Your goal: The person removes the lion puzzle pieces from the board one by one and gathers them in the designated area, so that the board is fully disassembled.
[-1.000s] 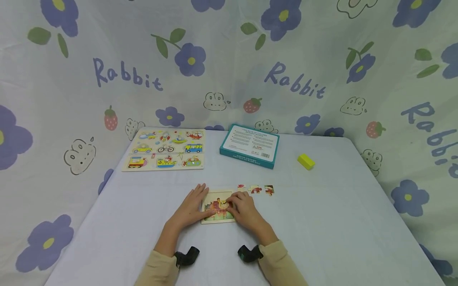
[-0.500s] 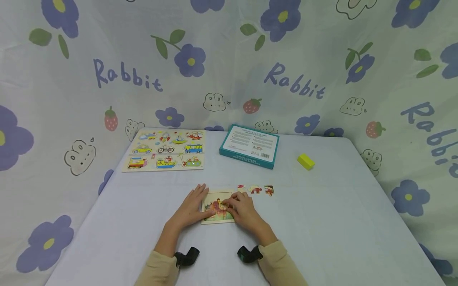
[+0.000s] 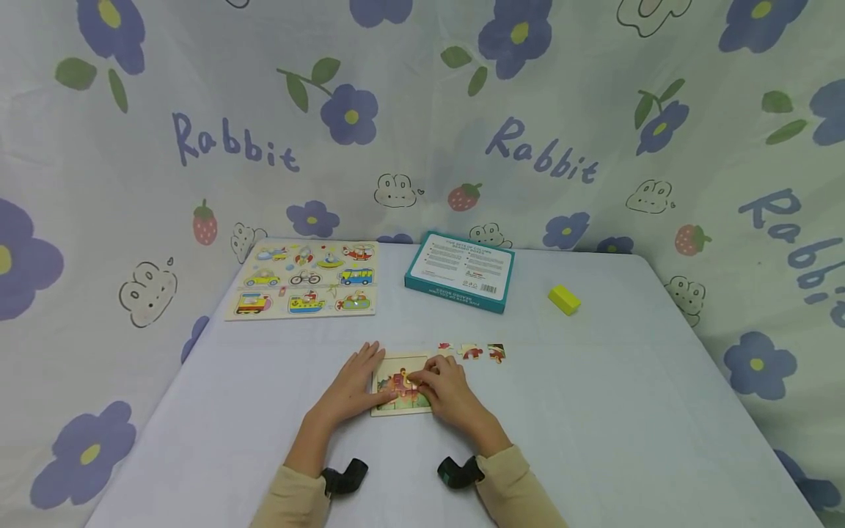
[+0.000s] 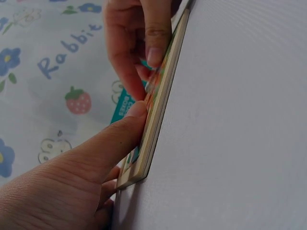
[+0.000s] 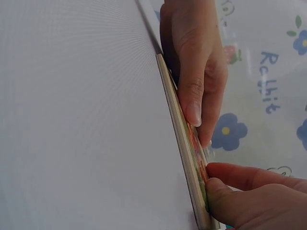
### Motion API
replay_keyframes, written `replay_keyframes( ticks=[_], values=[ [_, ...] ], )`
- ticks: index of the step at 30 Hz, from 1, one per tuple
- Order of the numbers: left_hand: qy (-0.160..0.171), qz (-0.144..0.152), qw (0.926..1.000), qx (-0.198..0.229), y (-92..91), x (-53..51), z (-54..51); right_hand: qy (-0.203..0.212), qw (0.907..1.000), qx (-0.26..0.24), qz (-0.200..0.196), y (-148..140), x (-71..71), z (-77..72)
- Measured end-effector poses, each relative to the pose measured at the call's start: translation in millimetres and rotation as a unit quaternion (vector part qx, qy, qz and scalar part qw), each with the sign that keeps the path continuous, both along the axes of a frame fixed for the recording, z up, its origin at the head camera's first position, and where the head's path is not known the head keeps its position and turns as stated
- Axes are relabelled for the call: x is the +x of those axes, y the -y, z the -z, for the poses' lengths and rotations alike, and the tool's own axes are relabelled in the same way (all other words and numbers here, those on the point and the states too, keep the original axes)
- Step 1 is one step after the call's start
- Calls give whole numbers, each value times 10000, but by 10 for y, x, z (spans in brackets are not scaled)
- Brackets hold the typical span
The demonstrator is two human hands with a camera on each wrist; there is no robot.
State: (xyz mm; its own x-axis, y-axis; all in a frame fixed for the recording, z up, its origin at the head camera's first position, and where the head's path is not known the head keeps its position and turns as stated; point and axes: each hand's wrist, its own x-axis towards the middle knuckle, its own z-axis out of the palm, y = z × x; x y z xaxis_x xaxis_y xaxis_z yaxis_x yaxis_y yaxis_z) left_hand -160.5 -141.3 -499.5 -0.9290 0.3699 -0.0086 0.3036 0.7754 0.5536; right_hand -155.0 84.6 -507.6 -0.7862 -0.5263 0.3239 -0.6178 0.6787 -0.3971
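One teal box (image 3: 458, 268) lies beyond loose pieces (image 3: 472, 353).

Soft, even light covers the white table (image 3: 634, 411) in the head view; toward its far edge, small print on the teal box (image 3: 460, 265) blurs. The wrist views are dimmer, with faint ripples fanning across white and shadow beside the wooden tray's (image 4: 154, 127) corner.

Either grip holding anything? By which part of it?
Left grip only steadies the puzzle board at its left edge, thumb over its face. Right grip has thumb and index finger at the puzzle pieces; whether it pinches one can't be told.
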Motion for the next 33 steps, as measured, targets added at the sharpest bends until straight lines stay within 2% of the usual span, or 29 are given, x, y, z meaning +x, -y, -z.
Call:
replay_keyframes(
  ticks=[10,17,26,33],
  values=[
    [-50,9,10000,54,2,7,4,-487,9981,-350,-113,-4,11,-38],
    [-53,5,10000,24,-1,9,-5,-621,9971,-427,-43,-12,-3,-35],
    [-77,-5,10000,10,2,13,-8,-1214,9894,-781,-155,-14,-26,-40],
    [-108,7,9999,35,2,13,0,-1297,9849,-1098,-333,-50,-41,-39]
  ],
)
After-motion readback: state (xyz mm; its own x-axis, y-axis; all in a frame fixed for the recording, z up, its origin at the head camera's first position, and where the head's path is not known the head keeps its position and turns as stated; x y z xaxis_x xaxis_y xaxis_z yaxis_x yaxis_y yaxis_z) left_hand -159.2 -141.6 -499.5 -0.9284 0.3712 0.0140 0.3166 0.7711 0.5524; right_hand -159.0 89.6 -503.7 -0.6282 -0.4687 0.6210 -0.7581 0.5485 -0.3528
